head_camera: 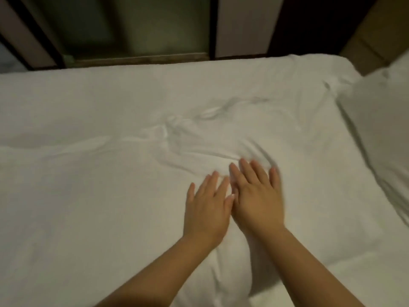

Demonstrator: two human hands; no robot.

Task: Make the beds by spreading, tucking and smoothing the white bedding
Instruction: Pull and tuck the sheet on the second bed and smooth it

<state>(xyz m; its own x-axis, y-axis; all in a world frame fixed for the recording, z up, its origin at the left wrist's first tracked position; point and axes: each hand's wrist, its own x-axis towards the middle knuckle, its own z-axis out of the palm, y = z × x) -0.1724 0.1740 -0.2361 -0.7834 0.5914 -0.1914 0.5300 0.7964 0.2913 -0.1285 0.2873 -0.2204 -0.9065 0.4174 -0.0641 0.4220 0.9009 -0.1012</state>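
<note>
White bedding (93, 196) covers the bed across nearly the whole view. Both palms lie flat on it, side by side near the middle. My left hand (207, 208) has straight, spread fingers pressing the cloth. My right hand (257, 198) lies just right of it, fingers straight and slightly blurred, its thumb side touching the left hand. A cluster of wrinkles (177, 127) runs across the sheet just beyond the fingertips. A soft bulge in the bedding sits between my forearms.
A white pillow (385, 120) lies at the right edge of the bed. Beyond the far edge stand a dark wooden frame (141, 59) and a greenish panel. A brown wall or headboard (376, 25) shows at the top right.
</note>
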